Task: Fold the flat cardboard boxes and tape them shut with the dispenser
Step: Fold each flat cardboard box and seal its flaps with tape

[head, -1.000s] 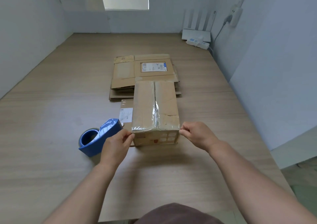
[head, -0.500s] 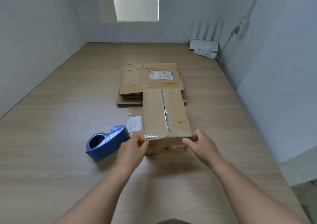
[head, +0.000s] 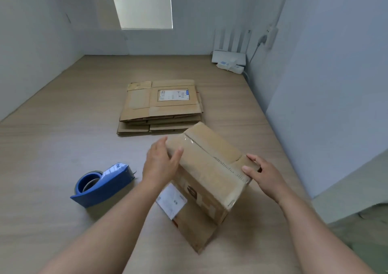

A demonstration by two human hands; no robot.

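The folded box (head: 206, 175) sits tilted between both hands, turned at an angle to the counter (head: 52, 143) edge and apparently raised at one side, its lower corner pointing toward the person; whether that corner touches the counter cannot be told. The left hand (head: 161, 164) lies flat against the box's left end, fingers spread and thumb laid over the top edge, closed on the cardboard; the right hand (head: 261, 175) pinches the near right corner of the top face, fingers curled over the edge. Held at opposite ends like this, the box can be swung or flipped as one piece, probably to bring an untaped side uppermost; that is a judgement. A strip of clear tape (head: 190, 140) already runs along the top seam, so this face looks finished. The blue tape dispenser (head: 102, 184) rests on the counter just left of the left forearm, near enough to grab without reaching. The stack of flat boxes (head: 161, 105) waits farther back, apart from the working area, leaving room in front for folding.
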